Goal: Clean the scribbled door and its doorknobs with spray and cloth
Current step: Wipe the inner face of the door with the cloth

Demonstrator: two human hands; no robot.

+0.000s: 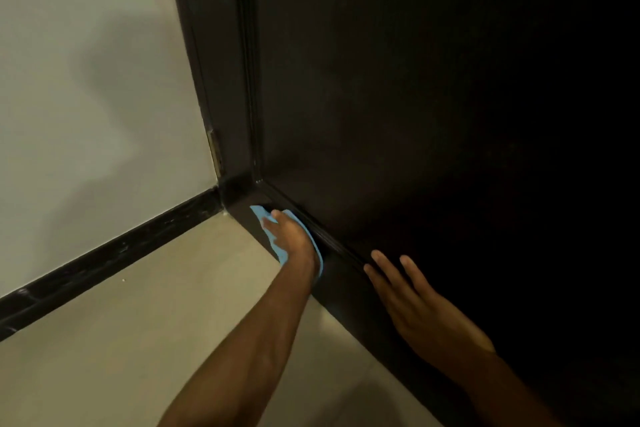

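Observation:
The dark brown door (415, 97) fills the right side of the head view, and I look down at its bottom corner. My left hand (291, 239) presses a light blue cloth (282, 255) flat against the dark strip at the foot of the door, near the frame corner, with its fingers stretched out over the cloth. My right hand (415, 302) rests flat on the lower door face, fingers straight and spread, holding nothing. No scribbles show on this dim part of the door. Neither a spray bottle nor a doorknob is in view.
The dark door frame (214, 80) runs up the middle, with a brass hinge (214, 149) low on it. A pale wall (86, 80) stands to the left above a black skirting board (104, 260). Beige floor tiles (156, 322) lie below.

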